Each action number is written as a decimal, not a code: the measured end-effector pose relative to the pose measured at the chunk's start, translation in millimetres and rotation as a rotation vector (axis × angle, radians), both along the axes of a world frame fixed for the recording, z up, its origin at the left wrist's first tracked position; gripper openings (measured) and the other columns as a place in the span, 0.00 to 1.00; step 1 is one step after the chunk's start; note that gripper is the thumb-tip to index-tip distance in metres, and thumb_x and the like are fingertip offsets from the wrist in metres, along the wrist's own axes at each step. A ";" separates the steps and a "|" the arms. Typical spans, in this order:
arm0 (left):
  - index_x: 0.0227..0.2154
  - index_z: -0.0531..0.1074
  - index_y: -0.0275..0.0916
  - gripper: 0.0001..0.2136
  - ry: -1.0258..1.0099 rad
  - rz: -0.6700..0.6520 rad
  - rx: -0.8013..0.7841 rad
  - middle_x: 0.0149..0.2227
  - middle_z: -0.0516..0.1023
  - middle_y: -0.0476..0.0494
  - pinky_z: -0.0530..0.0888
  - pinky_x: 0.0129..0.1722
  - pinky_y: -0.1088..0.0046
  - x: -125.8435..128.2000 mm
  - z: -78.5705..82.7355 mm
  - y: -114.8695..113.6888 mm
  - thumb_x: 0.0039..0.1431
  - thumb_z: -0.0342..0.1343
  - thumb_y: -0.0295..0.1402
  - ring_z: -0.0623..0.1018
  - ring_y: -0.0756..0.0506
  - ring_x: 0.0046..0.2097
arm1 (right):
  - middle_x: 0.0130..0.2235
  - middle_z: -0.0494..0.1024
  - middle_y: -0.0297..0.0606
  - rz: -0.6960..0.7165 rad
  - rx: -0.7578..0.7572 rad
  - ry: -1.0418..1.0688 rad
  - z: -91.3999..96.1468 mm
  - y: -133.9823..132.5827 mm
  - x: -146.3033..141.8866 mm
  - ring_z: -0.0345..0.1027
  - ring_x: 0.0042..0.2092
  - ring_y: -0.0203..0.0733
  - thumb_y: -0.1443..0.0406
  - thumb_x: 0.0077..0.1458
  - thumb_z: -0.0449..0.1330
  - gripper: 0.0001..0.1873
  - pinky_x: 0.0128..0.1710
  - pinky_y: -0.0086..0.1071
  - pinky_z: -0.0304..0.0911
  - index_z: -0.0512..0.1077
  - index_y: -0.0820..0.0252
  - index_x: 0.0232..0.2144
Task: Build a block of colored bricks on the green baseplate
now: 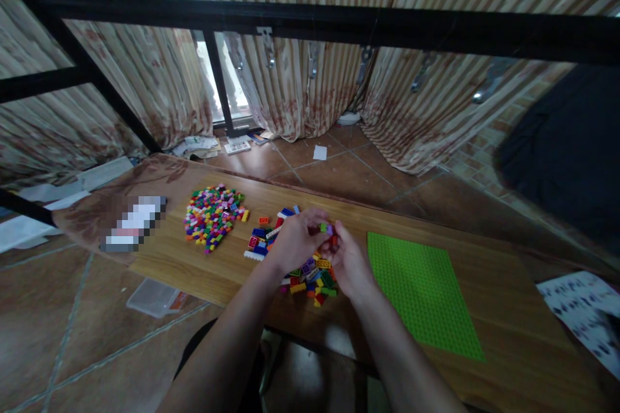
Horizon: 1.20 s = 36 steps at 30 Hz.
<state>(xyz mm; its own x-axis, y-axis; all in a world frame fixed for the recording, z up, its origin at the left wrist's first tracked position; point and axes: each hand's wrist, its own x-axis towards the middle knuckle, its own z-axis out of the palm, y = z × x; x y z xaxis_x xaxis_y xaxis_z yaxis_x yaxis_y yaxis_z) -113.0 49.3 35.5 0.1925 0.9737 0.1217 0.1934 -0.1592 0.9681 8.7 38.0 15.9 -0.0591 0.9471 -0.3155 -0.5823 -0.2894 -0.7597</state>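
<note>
Both my hands meet above a pile of larger toy bricks (298, 287) on a wooden table. Between my fingertips are a few small toy bricks (330, 230), green, purple and red; whether they are joined I cannot tell. My left hand (298, 239) is closed, with thumb and fingers pinching at the green side. My right hand (349, 261) is closed from the other side, its fingertips near the purple and red parts. Part of the pile is hidden under my hands and wrists. To the right of my right hand lies a flat green baseplate (421, 290).
A heap of tiny colourful bricks (213, 216) lies on the left of the table (523, 329). Beyond it is a blurred-out device (135, 224) on a brown cloth. A black metal rail (310, 16) crosses ahead. A clear plastic box (154, 297) sits on the floor, lower left.
</note>
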 end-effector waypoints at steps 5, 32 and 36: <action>0.43 0.72 0.37 0.14 0.154 -0.013 0.093 0.39 0.80 0.43 0.75 0.41 0.71 -1.1 -4.5 0.3 0.52 0.58 0.26 0.79 0.47 0.39 | 0.17 0.67 0.26 -0.062 0.095 -0.177 -2.5 1.3 -2.0 0.53 0.18 0.27 0.55 0.35 0.71 0.17 0.16 0.23 0.47 0.72 0.60 0.20; 0.37 0.79 0.39 0.13 0.736 0.132 0.049 0.34 0.82 0.43 0.72 0.39 0.73 -46.1 12.2 6.6 0.53 0.51 0.24 0.79 0.45 0.36 | 0.19 0.75 0.31 0.120 0.210 -0.725 -22.9 8.4 9.0 0.66 0.18 0.40 0.57 0.49 0.61 0.14 0.17 0.31 0.57 0.78 0.54 0.37; 0.39 0.78 0.36 0.11 0.635 0.391 -0.012 0.37 0.82 0.40 0.72 0.38 0.72 -65.1 17.7 12.4 0.56 0.52 0.29 0.79 0.44 0.38 | 0.28 0.80 0.35 0.108 0.359 -0.973 -18.3 29.1 8.7 0.70 0.21 0.40 0.61 0.53 0.55 0.13 0.25 0.36 0.64 0.79 0.54 0.36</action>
<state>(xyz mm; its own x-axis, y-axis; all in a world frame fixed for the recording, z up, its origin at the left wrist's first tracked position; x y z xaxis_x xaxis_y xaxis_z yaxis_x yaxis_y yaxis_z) -178.1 61.7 53.2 -0.1389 0.9861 0.0913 0.7565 0.0461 0.6523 17.4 67.1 -2.4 -0.0206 0.9994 0.0266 0.3432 0.0321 -0.9387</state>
